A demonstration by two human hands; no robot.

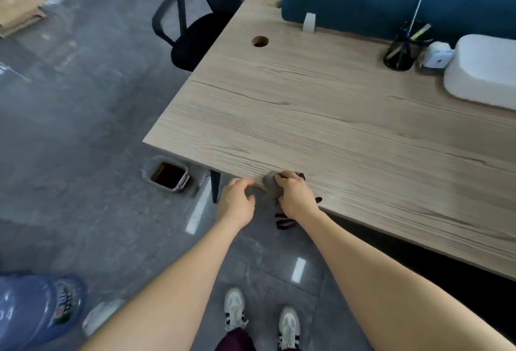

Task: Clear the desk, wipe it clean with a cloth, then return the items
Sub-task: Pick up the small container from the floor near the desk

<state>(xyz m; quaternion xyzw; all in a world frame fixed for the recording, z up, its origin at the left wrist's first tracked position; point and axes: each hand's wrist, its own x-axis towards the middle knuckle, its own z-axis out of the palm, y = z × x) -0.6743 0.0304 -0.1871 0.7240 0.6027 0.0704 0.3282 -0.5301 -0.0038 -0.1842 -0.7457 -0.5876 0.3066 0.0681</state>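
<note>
The wiping step looks to be in hand, or just ending. The right hand [296,197] grips a bunched grey cloth [271,186] at the near edge of the surface [321,116], close to its near left corner, with the fingers curled over the top of the bundle. A dark, striped part [284,220] hangs below that hand, past the edge; whether it belongs to the same cloth cannot be told.

The left hand [237,202] sits just off the edge, over the floor, beside the cloth. Its fingers are loosely curled and it holds nothing that can be seen; its fingertips come close to the cloth, and whether they touch it is unclear. It may be cupped there to catch what is swept off, but that is a guess.

Most of the surface is bare wood. Towards the far right edge stand a pen cup [402,49], a small white box [437,57] just beside it, and a larger white thing [485,71] touching or nearly touching the box.

If wiping is finished here, the next move calls for dragging the cloth over the rest of the surface, or setting it down and bringing the items back. Since the three things at the far right stand on the wood, the strip under them probably wants lifting and wiping too.
</note>
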